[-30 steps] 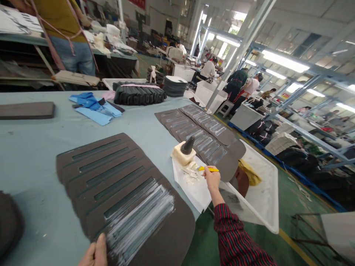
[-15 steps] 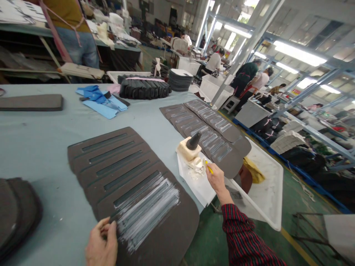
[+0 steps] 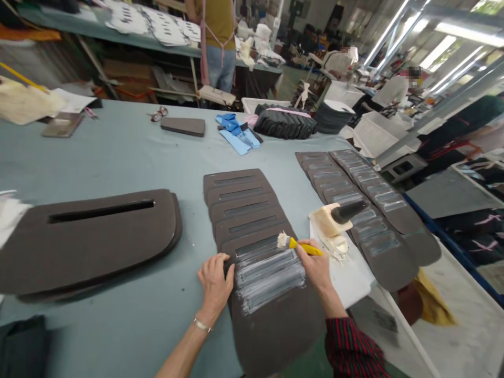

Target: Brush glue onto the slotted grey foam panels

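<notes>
My right hand (image 3: pixel 317 266) is closed around the yellow handle of a small brush (image 3: pixel 293 242), whose whitish bristles are over the upper slotted panels. Beneath it lies a row of overlapping dark grey-brown panels (image 3: pixel 275 325), each with a long slot. White paste (image 3: pixel 271 278) is streaked across the slots of the nearer panels. My left hand (image 3: pixel 216 281) grips the panels' left edge between thumb and fingers. Right of the brush, a cream-coloured container (image 3: pixel 329 220) with a black cone-shaped nozzle (image 3: pixel 348 211) sits on white paper (image 3: pixel 354 283) crusted with paste.
More paste-streaked panels (image 3: pixel 378 262) overlap at the right. A slotted panel stack (image 3: pixel 118 236) lies left. Blue strips (image 3: pixel 238 136), scissors (image 3: pixel 159 113) and a dark bundle (image 3: pixel 285 122) are at the back. A white bin (image 3: pixel 468 336) stands beside the table; a person (image 3: pixel 218 42) stands beyond.
My view has swung left. The brush has moved from beside the cream container to over the slotted panels. My left hand stays at their left edge, slightly farther up.
</notes>
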The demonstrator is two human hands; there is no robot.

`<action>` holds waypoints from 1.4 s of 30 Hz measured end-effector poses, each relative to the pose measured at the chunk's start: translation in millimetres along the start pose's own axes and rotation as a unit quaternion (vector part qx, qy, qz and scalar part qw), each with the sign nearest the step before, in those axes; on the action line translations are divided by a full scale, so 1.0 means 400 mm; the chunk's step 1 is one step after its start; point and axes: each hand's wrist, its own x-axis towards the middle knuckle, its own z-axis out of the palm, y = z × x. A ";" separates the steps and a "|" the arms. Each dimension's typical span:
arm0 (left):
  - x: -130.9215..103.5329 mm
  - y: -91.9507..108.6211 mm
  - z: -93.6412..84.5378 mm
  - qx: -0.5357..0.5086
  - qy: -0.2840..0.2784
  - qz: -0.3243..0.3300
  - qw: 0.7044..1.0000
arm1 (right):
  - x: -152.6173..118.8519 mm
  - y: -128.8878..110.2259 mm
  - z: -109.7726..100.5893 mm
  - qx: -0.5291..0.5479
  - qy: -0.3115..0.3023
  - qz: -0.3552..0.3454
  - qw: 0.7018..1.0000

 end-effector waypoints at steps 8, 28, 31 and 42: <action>0.110 -0.026 -0.006 -0.018 0.005 0.049 0.999 | 0.085 -0.120 0.267 0.043 -0.107 -0.027 0.993; 0.175 -0.058 -0.010 -0.001 0.004 0.013 1.000 | 0.199 -0.064 0.261 -0.086 -0.047 -0.076 0.992; 0.175 -0.058 -0.007 0.002 0.008 0.015 1.000 | 0.138 -0.136 0.362 -0.010 -0.150 -0.125 0.981; 0.173 -0.062 -0.002 0.015 0.026 0.024 0.999 | 0.122 -0.133 0.373 -0.050 -0.156 -0.132 0.978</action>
